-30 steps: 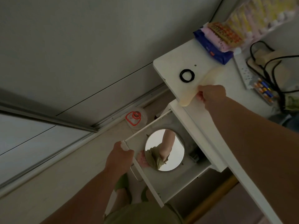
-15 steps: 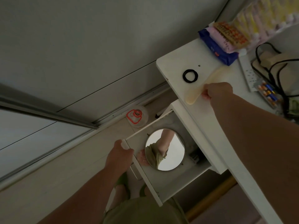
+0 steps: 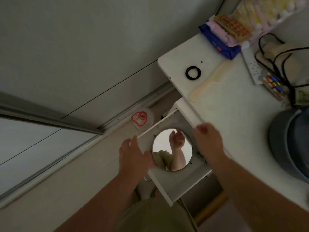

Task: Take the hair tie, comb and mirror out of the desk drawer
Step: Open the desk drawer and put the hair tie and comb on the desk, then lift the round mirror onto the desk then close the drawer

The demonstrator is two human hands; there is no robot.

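Observation:
A black hair tie (image 3: 192, 73) lies on the white desk (image 3: 237, 124) near its far corner. Just right of it a pale yellow comb (image 3: 207, 84) lies flat on the desk, with no hand on it. The white drawer (image 3: 177, 183) stands pulled out below the desk edge, and a round mirror (image 3: 172, 149) lies face up inside it. My left hand (image 3: 133, 154) grips the drawer's front panel at its left end. My right hand (image 3: 208, 141) hovers over the drawer beside the mirror's right rim, fingers apart, holding nothing.
At the desk's back lie tissue packs (image 3: 222, 41), a power strip (image 3: 250, 66) with black cables, and a pack of batteries (image 3: 272, 83). A grey round container (image 3: 284, 143) stands at the right. A plastic tub with a red label (image 3: 142, 118) sits on the floor.
My right hand let go of the comb, which now lies on the desk, and moved down over the drawer next to the mirror. My left hand stays on the drawer front.

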